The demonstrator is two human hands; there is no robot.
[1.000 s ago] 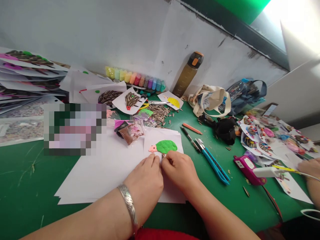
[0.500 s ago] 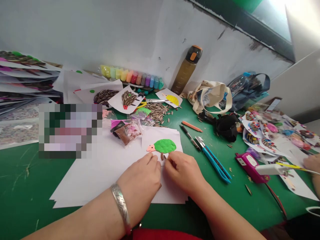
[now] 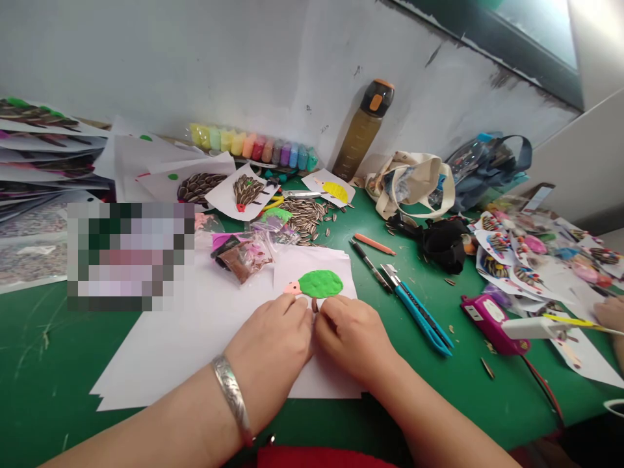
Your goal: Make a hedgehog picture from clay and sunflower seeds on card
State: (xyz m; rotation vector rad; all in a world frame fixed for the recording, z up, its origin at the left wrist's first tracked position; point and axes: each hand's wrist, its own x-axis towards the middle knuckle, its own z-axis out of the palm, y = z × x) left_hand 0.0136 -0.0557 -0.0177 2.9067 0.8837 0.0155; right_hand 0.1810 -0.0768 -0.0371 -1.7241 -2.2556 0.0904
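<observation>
A hedgehog figure with a green clay body [image 3: 322, 284] and a pink head [image 3: 292, 286] lies on a small white card [image 3: 283, 266]. Below the body stands out a small brown clay strip [image 3: 314, 303], close to the fingertips of both hands. My left hand [image 3: 270, 344], with a silver bangle at its wrist, rests closed on the paper to the left; its fingertips are mostly hidden. On the right, my right hand [image 3: 353, 335] is closed in a pinch at the card's lower edge. Whatever lies in either grip is hidden by the fingers.
White paper sheets [image 3: 180, 351] lie under the card. A bag of brown clay [image 3: 246, 260] and sunflower seeds [image 3: 307, 218] are beyond. To the right are a blue cutter [image 3: 419, 312], a pen [image 3: 368, 263] and a magenta device [image 3: 494, 325]. Another person's hand [image 3: 609, 315] shows at far right.
My right hand has shifted slightly left, its fingertips nearer the brown strip and my left hand. A brown bit visible beneath my left hand is now hidden. The view has turned slightly.
</observation>
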